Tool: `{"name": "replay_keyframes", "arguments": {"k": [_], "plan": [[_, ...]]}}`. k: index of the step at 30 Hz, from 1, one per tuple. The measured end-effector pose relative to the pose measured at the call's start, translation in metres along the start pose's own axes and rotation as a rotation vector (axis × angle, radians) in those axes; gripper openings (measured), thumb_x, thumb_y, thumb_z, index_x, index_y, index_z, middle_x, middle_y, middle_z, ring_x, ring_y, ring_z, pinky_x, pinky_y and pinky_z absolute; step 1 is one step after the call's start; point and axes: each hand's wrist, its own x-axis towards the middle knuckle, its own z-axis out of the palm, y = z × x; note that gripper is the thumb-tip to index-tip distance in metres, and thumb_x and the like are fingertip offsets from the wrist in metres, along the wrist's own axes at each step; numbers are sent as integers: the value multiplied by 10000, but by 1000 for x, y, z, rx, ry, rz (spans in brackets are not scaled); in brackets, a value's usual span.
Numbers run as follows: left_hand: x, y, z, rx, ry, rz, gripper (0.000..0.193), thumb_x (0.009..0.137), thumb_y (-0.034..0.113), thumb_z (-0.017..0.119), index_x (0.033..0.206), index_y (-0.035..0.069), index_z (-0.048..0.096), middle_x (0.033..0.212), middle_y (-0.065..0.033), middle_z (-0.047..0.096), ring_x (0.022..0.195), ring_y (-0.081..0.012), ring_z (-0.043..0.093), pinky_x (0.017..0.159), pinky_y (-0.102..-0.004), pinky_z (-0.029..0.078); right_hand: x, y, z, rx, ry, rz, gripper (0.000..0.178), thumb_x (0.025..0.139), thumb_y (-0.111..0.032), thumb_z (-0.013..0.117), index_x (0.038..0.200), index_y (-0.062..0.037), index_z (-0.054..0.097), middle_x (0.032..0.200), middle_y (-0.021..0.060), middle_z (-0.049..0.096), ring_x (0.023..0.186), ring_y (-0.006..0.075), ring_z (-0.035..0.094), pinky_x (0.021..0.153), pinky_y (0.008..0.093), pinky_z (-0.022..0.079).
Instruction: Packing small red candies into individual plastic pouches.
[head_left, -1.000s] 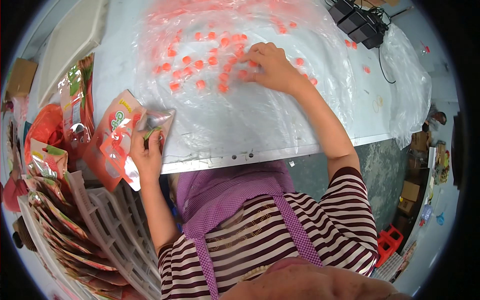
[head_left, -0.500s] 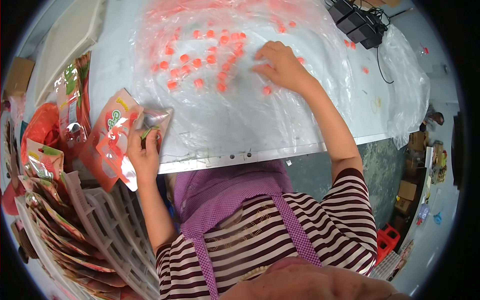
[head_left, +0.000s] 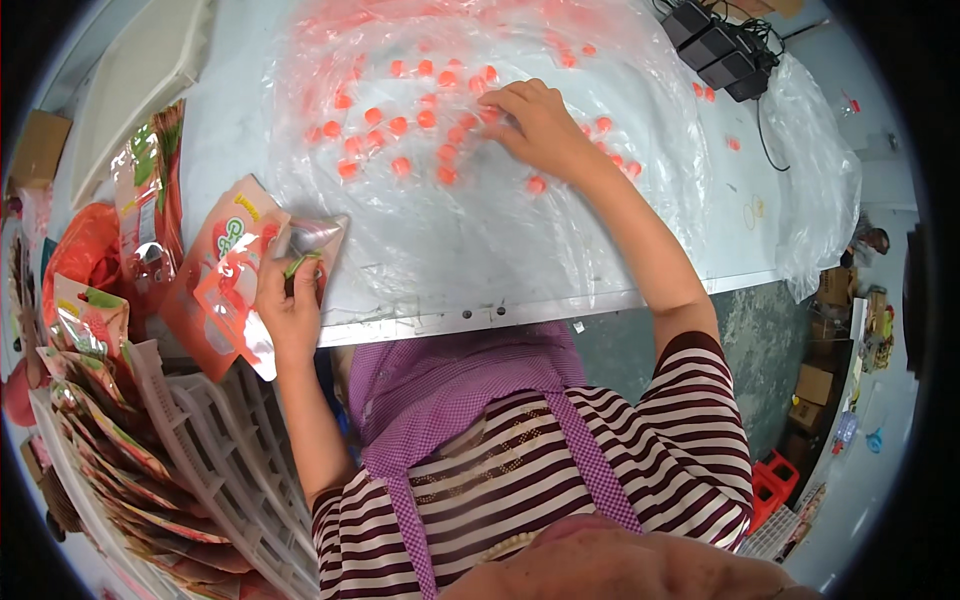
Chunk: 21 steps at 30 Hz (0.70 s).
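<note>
Red-orange pcs [head_left: 401, 166] on clear plastic film [head_left: 450, 235] over table [head_left: 235, 120]: prob. light, softish, maybe tacky; pinch by sides. Pouch [head_left: 222, 290] likely thin, slick, floppy; take near mouth. L hand [head_left: 288, 305] grip clamped on pouch, by table edge. R hand [head_left: 545, 130] grip parted round one pc; contact hard to tell, blur. Vs. prev frame: R hand further left, now at cluster; L hand same.

Left fingers [head_left: 304, 284] hold pouch [head_left: 230, 292]; right fingers [head_left: 514, 98] near orange-red pieces [head_left: 427, 119]
</note>
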Motion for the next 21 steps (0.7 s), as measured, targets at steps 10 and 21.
{"name": "replay_keyframes", "arguments": {"k": [10,21], "plan": [[0,-1,1,20,11,47,155,808,101,648,793,-23,558,911,-177,590,883,-267,591,742,-318,453,-12,15,-7,77,-10,5,165,786,-95,639,950,-77,636,938,69,632,913,253,535,832,343,403],[0,-2,0,27,7,52,150,812,101,648,800,-20,560,875,-149,590,851,-236,586,738,-303,451,3,28,-22,83,-101,79,189,805,-158,639,988,-111,647,1050,53,579,1015,240,483,879,347,372]]}}
